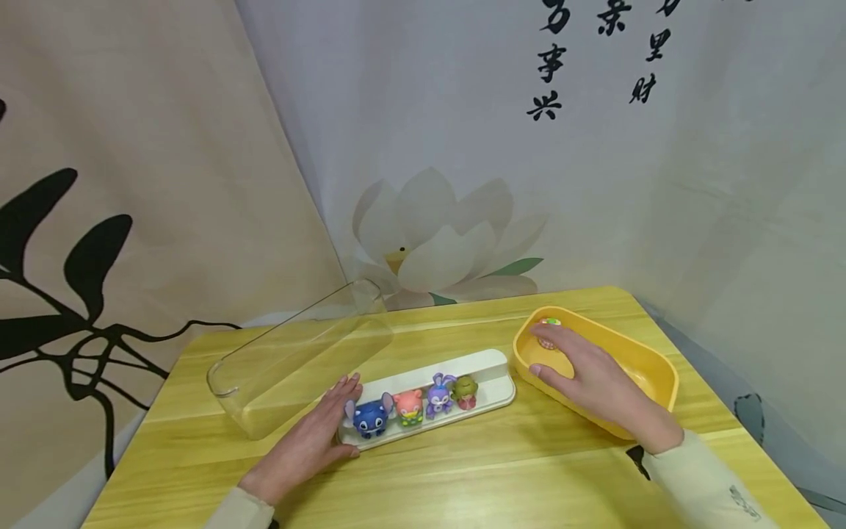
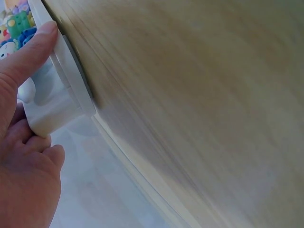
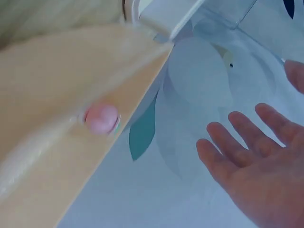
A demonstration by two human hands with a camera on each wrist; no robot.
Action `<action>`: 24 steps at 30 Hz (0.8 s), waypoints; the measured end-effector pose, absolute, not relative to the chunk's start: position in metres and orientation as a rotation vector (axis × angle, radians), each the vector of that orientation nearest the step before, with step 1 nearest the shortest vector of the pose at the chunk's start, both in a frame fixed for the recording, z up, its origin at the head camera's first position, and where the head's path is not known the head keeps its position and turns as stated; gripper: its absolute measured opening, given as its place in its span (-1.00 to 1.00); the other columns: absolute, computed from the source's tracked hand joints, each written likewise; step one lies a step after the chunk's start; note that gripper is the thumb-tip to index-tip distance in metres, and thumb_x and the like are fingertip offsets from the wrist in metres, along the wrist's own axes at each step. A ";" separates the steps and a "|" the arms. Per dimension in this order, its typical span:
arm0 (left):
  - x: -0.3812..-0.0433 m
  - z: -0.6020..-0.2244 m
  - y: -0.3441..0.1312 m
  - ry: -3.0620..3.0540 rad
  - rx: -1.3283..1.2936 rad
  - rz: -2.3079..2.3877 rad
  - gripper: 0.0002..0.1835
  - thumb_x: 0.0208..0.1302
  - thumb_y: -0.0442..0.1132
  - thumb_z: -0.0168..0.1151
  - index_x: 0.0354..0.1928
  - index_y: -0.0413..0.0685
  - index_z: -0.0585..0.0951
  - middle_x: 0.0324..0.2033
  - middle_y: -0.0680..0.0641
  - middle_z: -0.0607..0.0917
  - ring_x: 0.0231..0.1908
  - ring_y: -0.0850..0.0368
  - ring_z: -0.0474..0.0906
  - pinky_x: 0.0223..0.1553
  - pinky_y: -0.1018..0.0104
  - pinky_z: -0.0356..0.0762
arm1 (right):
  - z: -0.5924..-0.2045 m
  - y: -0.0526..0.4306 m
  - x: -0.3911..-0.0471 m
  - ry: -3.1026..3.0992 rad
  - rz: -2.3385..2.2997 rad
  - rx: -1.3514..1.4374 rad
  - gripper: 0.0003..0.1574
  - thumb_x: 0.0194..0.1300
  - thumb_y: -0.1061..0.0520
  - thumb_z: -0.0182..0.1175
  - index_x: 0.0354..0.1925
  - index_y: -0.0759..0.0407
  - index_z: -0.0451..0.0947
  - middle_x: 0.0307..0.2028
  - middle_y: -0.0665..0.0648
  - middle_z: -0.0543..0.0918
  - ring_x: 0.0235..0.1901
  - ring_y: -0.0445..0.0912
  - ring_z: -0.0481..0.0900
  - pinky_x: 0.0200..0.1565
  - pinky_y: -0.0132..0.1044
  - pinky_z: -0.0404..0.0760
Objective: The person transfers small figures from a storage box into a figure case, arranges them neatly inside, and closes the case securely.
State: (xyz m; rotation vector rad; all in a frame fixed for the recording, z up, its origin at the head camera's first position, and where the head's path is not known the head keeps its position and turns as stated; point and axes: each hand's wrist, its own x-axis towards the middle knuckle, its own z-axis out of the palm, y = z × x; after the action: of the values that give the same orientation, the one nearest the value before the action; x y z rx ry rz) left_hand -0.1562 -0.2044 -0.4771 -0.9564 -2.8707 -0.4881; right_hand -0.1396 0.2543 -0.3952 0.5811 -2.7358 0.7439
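Observation:
My left hand grips the left end of a white display tray. In the left wrist view the thumb lies on the tray's rim and the fingers are around its other side. On the tray stand several figurines in a row: a blue big-eared one, a pink bear, a purple rabbit and a green-headed one. Over the yellow basin hovers my right hand, fingers loosely extended and holding nothing. A small pink toy lies in the basin, below the fingertips.
Behind my left hand a clear plastic cover rests at the table's back left. The wooden table ends at a hanging cloth printed with a lotus and characters.

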 end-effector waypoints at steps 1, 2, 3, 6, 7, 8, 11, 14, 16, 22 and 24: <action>-0.156 -0.477 -0.204 -2.869 -0.957 -0.489 0.09 0.04 -0.07 0.65 0.55 -0.27 0.28 0.58 -0.20 0.19 0.55 -0.17 0.11 0.48 -0.04 0.18 | -0.393 0.259 -0.140 -2.738 0.741 0.583 -0.28 0.46 -0.10 0.31 0.43 0.14 0.41 0.32 0.19 0.55 0.20 0.17 0.60 0.22 0.26 0.56; -0.156 -0.478 -0.204 -2.867 -0.959 -0.496 0.08 0.04 -0.07 0.65 0.54 -0.27 0.28 0.58 -0.21 0.20 0.54 -0.17 0.12 0.48 -0.05 0.19 | -0.391 0.263 -0.141 -2.741 0.742 0.582 -0.26 0.45 -0.10 0.32 0.44 0.15 0.40 0.32 0.20 0.55 0.19 0.17 0.61 0.21 0.26 0.57; -0.156 -0.478 -0.204 -2.870 -0.956 -0.500 0.08 0.04 -0.07 0.65 0.54 -0.28 0.28 0.58 -0.21 0.19 0.54 -0.17 0.12 0.47 -0.05 0.19 | -0.390 0.267 -0.143 -2.744 0.742 0.585 -0.24 0.45 -0.10 0.32 0.45 0.15 0.38 0.33 0.21 0.55 0.21 0.18 0.59 0.23 0.27 0.55; -0.156 -0.478 -0.204 -2.891 -0.946 -0.515 0.08 0.05 -0.07 0.64 0.55 -0.27 0.27 0.58 -0.19 0.17 0.55 -0.16 0.10 0.48 -0.05 0.18 | -0.386 0.279 -0.149 -2.759 0.733 0.596 -0.20 0.44 -0.10 0.33 0.48 0.15 0.34 0.36 0.25 0.51 0.30 0.26 0.50 0.26 0.32 0.51; -0.157 -0.478 -0.204 -2.896 -0.945 -0.517 0.08 0.05 -0.07 0.64 0.55 -0.27 0.27 0.58 -0.19 0.17 0.55 -0.16 0.09 0.48 -0.05 0.18 | -0.385 0.283 -0.151 -2.765 0.730 0.599 -0.20 0.44 -0.09 0.33 0.48 0.15 0.33 0.38 0.26 0.49 0.33 0.28 0.47 0.27 0.33 0.50; -0.157 -0.477 -0.204 -2.902 -0.943 -0.521 0.08 0.05 -0.07 0.64 0.55 -0.26 0.27 0.59 -0.19 0.16 0.56 -0.16 0.08 0.48 -0.05 0.17 | -0.385 0.287 -0.153 -2.775 0.726 0.601 -0.18 0.44 -0.09 0.34 0.49 0.15 0.32 0.40 0.28 0.47 0.35 0.30 0.44 0.27 0.34 0.48; -0.156 -0.477 -0.204 -2.914 -0.937 -0.530 0.09 0.06 -0.07 0.63 0.56 -0.26 0.26 0.59 -0.18 0.14 0.56 -0.15 0.07 0.49 -0.04 0.16 | -0.383 0.295 -0.162 -2.808 0.694 0.638 -0.17 0.44 -0.09 0.33 0.50 0.17 0.31 0.43 0.31 0.43 0.38 0.32 0.39 0.30 0.35 0.45; -0.156 -0.478 -0.204 -2.912 -0.932 -0.536 0.09 0.05 -0.08 0.64 0.56 -0.26 0.26 0.59 -0.17 0.15 0.56 -0.15 0.07 0.48 -0.03 0.16 | -0.381 0.299 -0.173 -2.854 0.662 0.666 -0.13 0.45 -0.16 0.31 0.50 0.22 0.31 0.45 0.31 0.40 0.40 0.32 0.36 0.34 0.33 0.41; -0.156 -0.478 -0.204 -2.898 -0.935 -0.538 0.09 0.04 -0.09 0.64 0.55 -0.27 0.27 0.58 -0.19 0.16 0.55 -0.17 0.09 0.48 -0.03 0.17 | -0.380 0.300 -0.179 -2.889 0.643 0.674 -0.09 0.44 -0.23 0.29 0.50 0.24 0.31 0.46 0.32 0.38 0.42 0.32 0.34 0.36 0.33 0.39; -0.155 -0.479 -0.203 -2.836 -0.955 -0.517 0.09 -0.01 -0.10 0.66 0.52 -0.29 0.30 0.56 -0.23 0.22 0.53 -0.21 0.15 0.44 -0.06 0.21 | -0.384 0.305 -0.196 -2.990 0.631 0.670 0.02 0.42 -0.34 0.25 0.53 0.25 0.26 0.50 0.33 0.32 0.45 0.32 0.30 0.39 0.33 0.35; -0.156 -0.479 -0.203 -2.837 -0.958 -0.517 0.09 -0.01 -0.10 0.66 0.53 -0.29 0.30 0.56 -0.22 0.22 0.53 -0.20 0.15 0.44 -0.06 0.21 | -0.386 0.307 -0.202 -3.012 0.637 0.681 0.03 0.42 -0.33 0.26 0.54 0.26 0.25 0.50 0.35 0.32 0.45 0.33 0.29 0.39 0.33 0.35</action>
State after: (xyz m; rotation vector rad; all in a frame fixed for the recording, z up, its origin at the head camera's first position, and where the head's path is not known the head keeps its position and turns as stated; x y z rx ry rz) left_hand -0.1557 -0.2033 -0.4792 -0.9576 -2.8368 -0.5166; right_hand -0.2021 0.3068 -0.3864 0.6814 -3.0121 0.6372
